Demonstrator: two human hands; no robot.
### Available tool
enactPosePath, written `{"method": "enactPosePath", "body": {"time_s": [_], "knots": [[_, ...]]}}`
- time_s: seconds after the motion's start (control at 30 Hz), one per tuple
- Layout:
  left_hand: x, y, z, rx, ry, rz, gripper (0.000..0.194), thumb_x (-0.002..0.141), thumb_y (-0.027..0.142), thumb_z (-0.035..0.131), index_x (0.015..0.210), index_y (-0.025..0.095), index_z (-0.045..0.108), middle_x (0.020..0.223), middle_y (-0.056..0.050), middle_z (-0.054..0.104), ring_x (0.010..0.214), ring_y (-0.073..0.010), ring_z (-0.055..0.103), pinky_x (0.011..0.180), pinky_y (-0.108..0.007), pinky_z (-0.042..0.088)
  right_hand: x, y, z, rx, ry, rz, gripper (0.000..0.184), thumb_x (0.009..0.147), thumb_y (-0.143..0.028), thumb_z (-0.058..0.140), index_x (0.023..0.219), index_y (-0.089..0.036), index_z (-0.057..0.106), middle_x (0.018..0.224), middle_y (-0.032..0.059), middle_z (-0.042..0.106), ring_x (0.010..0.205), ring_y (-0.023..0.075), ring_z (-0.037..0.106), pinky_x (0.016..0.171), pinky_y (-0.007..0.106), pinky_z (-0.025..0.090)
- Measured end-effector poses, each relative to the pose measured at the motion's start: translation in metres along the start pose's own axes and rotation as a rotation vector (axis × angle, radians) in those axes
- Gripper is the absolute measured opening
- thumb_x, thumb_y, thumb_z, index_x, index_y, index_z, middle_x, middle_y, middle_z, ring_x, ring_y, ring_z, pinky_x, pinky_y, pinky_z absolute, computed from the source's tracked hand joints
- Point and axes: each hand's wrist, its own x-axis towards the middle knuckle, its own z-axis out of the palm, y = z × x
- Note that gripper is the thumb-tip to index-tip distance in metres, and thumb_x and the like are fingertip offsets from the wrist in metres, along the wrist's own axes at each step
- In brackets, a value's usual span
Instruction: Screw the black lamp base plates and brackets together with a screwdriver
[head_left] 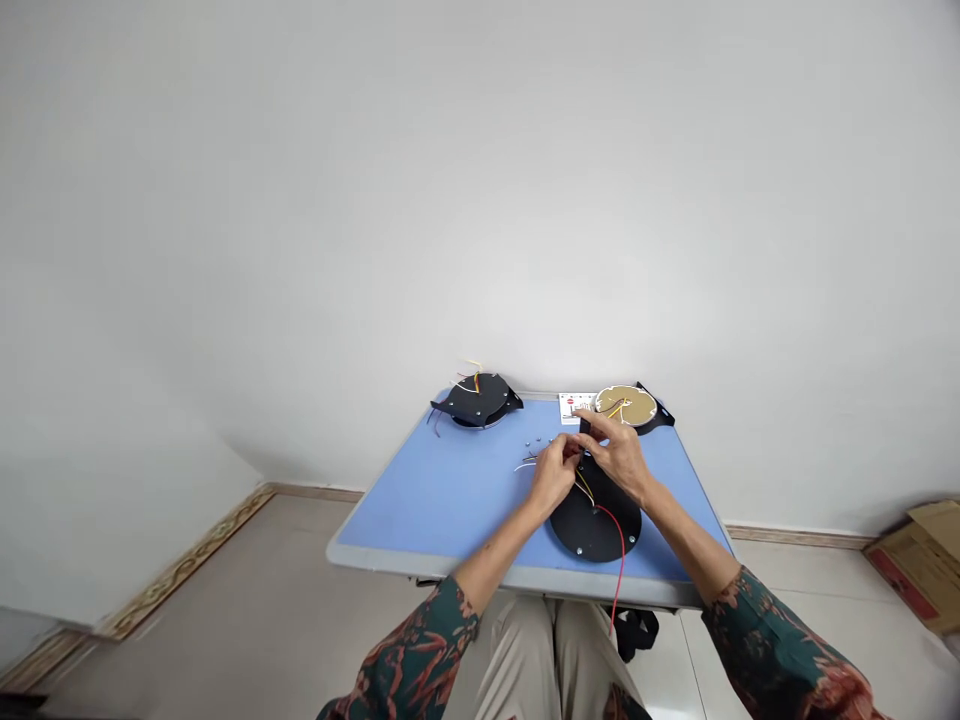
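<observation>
A round black plate (598, 530) lies near the table's front edge, with screws around its rim. From its middle a red wire (622, 545) hangs over the front edge. Yellow and white wires (584, 486) run from the same spot up under my left hand (553, 472). White and dark wire ends (525, 466) stick out left of that hand. Its fingers are pinched together at the plate's far side, hiding what lies between them. My right hand (616, 455) has its thumb and fingers closed around an upright black bracket (585, 428) at the plate's far end.
At the back left of the blue table (442, 500) is a similar black disc unit (480, 400) with wires. Another, gold-faced disc unit (630, 405) sits back right, beside a printed card (571, 408). Small screws (538, 440) lie mid-table. A cardboard box (919, 570) stands on the floor.
</observation>
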Motion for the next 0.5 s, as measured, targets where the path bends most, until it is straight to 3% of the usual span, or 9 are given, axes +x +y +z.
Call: {"method": "enactPosePath", "body": {"time_s": [0.13, 0.27, 0.5], "knots": [[-0.012, -0.014, 0.000, -0.019, -0.022, 0.082, 0.020, 0.085, 0.004, 0.051, 0.090, 0.019, 0.062, 0.094, -0.003, 0.072, 0.089, -0.0180, 0.068, 0.087, -0.032, 0.053, -0.005, -0.001, -0.002, 0.056, 0.040, 0.036, 0.030, 0.094, -0.038, 0.060, 0.120, -0.029, 0.072, 0.084, 0.0024, 0.072, 0.069, 0.0187, 0.065, 0.072, 0.032, 0.057], [-0.016, -0.015, -0.001, 0.130, -0.028, 0.175, 0.015, 0.087, 0.007, 0.056, 0.091, 0.019, 0.064, 0.098, -0.005, 0.072, 0.098, -0.0214, 0.065, 0.093, -0.035, 0.050, -0.005, 0.000, -0.001, 0.053, 0.042, 0.042, 0.030, 0.092, -0.032, 0.061, 0.120, -0.030, 0.072, 0.092, 0.0028, 0.075, 0.073, 0.0201, 0.067, 0.075, 0.034, 0.057], [-0.014, -0.017, 0.007, 0.356, -0.029, 0.230, 0.014, 0.095, 0.012, 0.053, 0.086, 0.019, 0.061, 0.092, -0.007, 0.070, 0.089, -0.0229, 0.066, 0.083, -0.034, 0.049, -0.004, -0.002, 0.003, 0.009, 0.025, 0.030, 0.033, 0.090, -0.022, 0.057, 0.119, -0.028, 0.071, 0.093, 0.0027, 0.076, 0.076, 0.0207, 0.069, 0.077, 0.033, 0.056]]}}
